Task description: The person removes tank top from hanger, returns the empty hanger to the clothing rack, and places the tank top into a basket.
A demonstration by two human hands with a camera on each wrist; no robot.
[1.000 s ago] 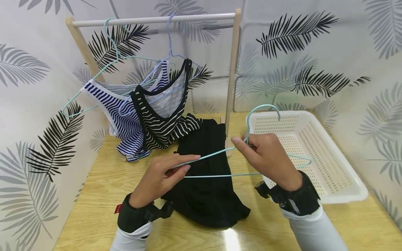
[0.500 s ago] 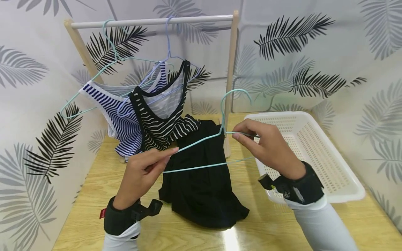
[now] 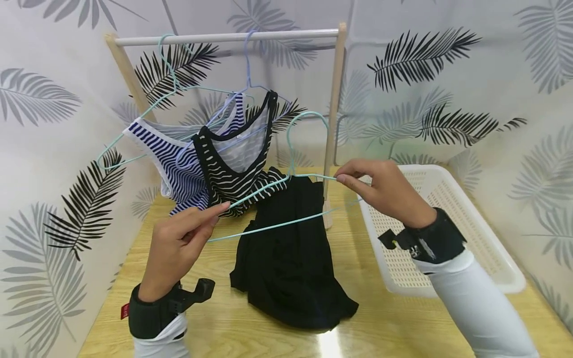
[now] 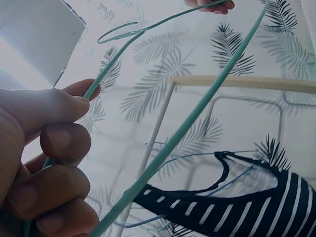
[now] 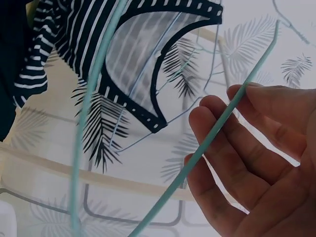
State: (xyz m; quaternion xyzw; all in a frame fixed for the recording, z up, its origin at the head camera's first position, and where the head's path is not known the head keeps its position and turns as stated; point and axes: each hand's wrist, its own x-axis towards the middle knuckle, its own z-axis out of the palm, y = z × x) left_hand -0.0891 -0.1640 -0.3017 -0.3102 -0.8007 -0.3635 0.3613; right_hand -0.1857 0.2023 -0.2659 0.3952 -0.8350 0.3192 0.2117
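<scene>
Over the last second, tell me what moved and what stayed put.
Both hands carried the mint hanger leftward and up, away from the white basket to above the black garment. The left hand and right hand kept pinching its two ends. The black garment, the basket and the two striped tops on the rack did not move.

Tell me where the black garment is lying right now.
In the head view the black garment lies on the wooden table, centre, below the teal hanger held by both hands, left of the white basket.
</scene>
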